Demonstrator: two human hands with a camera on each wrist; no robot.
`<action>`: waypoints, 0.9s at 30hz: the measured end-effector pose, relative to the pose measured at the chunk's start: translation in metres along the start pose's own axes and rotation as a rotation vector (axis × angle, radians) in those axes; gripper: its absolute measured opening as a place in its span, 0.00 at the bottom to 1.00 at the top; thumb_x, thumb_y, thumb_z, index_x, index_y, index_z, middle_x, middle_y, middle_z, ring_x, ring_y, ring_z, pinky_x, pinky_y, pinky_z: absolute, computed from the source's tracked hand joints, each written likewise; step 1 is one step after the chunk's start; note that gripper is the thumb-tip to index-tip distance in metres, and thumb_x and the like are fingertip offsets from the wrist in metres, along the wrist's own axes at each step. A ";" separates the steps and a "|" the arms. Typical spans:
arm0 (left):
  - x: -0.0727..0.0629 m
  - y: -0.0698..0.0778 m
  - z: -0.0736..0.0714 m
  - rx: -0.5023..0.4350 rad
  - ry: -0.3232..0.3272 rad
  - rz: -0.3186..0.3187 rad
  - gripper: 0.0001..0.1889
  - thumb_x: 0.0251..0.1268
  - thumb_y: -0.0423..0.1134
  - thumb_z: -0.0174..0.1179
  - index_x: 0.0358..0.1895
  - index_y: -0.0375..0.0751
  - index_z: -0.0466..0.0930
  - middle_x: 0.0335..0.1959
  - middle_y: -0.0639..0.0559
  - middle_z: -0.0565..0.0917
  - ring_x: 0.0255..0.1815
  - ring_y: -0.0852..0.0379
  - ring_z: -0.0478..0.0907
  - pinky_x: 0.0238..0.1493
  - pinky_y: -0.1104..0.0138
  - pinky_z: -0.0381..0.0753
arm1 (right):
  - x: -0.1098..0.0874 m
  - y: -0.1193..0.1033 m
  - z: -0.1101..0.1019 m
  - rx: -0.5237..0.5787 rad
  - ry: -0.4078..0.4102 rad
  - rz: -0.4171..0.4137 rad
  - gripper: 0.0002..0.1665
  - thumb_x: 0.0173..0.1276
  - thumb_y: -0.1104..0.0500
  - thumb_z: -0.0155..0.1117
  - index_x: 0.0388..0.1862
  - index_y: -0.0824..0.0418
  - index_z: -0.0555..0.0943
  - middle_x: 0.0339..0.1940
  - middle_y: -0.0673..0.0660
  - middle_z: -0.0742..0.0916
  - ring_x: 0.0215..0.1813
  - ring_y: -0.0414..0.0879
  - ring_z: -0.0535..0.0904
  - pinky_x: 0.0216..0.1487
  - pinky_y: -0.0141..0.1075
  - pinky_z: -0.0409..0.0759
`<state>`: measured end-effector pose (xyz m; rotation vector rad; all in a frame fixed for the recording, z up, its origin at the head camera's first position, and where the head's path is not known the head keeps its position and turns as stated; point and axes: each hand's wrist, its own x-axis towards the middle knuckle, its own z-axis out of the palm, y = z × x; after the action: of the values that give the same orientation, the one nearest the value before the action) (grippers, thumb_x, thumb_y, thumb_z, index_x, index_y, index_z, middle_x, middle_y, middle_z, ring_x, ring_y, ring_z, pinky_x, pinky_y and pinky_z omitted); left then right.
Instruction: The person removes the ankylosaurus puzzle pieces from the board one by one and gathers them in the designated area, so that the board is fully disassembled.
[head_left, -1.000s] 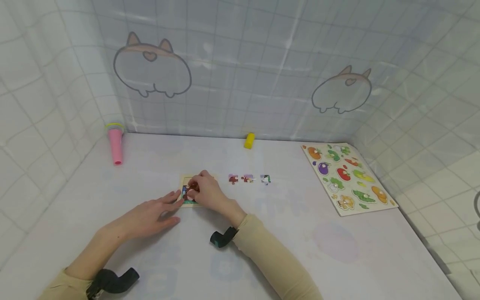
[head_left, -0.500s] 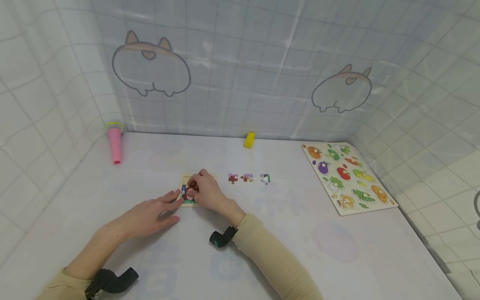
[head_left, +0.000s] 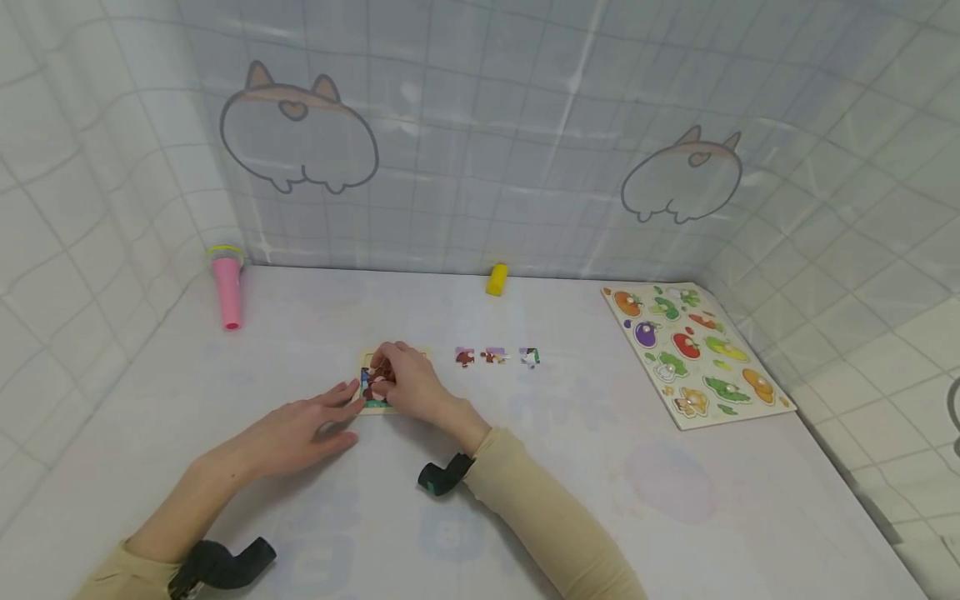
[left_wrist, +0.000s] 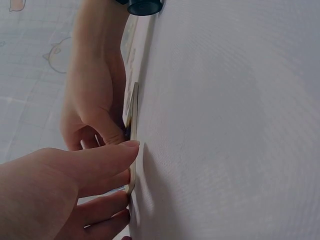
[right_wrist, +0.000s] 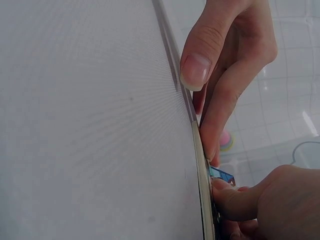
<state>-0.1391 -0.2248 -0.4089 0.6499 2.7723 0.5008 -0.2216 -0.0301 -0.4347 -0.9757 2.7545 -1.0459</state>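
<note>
I'd have the relaxed left hand [head_left: 306,431] steady the puzzle tray [right_wrist: 202,175] on the tabletop [head_left: 570,475] while the bent right hand [head_left: 412,383] above it (gripping anything, I can't tell) presses evenly.

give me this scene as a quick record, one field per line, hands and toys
left hand: fingertips at the left side of the tray
right hand: fingers curled over the tray; piece in grip hidden
loose pieces: three, right of the tray
far left: pink mic
far middle: yellow block
right: vegetable board
</note>
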 end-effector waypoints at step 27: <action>0.000 0.000 0.002 0.015 0.032 0.019 0.31 0.69 0.52 0.62 0.70 0.39 0.73 0.76 0.36 0.63 0.73 0.34 0.65 0.64 0.41 0.72 | 0.000 0.004 -0.007 0.109 0.016 0.066 0.05 0.73 0.60 0.63 0.45 0.55 0.81 0.36 0.47 0.86 0.35 0.36 0.76 0.38 0.23 0.73</action>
<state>-0.1384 -0.2243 -0.4104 0.6774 2.8049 0.4989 -0.2256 -0.0238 -0.4314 -0.8598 2.6890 -1.1843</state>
